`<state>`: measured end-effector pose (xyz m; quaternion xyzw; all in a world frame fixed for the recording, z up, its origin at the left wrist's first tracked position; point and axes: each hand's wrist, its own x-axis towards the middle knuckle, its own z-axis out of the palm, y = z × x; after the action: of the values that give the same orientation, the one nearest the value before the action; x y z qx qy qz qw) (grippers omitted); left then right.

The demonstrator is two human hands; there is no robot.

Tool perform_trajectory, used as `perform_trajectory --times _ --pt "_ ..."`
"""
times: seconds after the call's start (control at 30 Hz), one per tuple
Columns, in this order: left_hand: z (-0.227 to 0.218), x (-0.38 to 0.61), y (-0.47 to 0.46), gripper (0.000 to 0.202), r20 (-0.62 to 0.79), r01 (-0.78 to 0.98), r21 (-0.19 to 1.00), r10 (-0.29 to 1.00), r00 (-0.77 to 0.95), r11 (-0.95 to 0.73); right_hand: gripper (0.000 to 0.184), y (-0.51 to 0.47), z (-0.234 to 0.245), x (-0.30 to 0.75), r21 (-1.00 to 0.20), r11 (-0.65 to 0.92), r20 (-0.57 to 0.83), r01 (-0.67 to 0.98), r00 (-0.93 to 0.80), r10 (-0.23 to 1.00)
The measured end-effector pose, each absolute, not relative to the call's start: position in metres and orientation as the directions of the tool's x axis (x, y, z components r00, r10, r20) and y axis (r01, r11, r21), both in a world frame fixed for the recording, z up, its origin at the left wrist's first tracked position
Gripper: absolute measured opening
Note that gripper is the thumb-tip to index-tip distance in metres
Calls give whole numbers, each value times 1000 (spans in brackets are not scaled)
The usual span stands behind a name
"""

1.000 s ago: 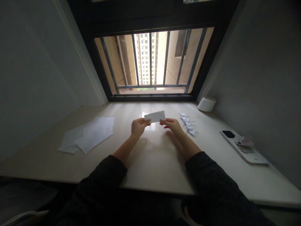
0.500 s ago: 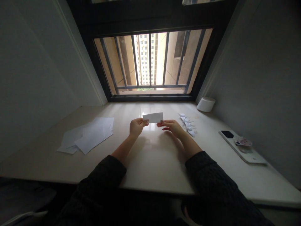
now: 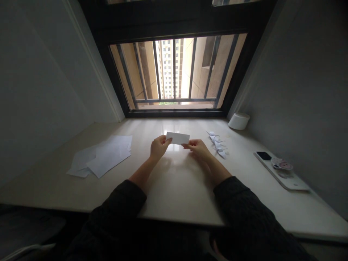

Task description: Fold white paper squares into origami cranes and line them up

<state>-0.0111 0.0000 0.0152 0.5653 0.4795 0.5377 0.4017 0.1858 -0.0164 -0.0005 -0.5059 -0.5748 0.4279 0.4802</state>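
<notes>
You had a single view, worn on your head, that looked forward and down across the pale desk (image 3: 174,188) toward the barred window (image 3: 176,72), near enough to catch both forearms and side walls.

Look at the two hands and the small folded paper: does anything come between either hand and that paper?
Nothing visible does. The left hand and the right hand both pinch the paper directly, one at each end, above the table. The loose sheets and the folded pieces lie off to the sides.
</notes>
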Motion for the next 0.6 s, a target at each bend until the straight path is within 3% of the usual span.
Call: perform_trajectory --times 0.17,0.33,0.6 --pt "14 -6 0 42 130 -19 991 988 84 -129 36 -18 -6 168 -992 117 121 55 74 990" --pt "3 1 -4 32 143 -8 990 984 107 -143 37 -25 -11 153 -993 115 113 -22 93 989" --pt "9 -6 -1 34 65 -9 998 998 1 -65 39 -22 -14 156 -995 101 102 25 68 992"
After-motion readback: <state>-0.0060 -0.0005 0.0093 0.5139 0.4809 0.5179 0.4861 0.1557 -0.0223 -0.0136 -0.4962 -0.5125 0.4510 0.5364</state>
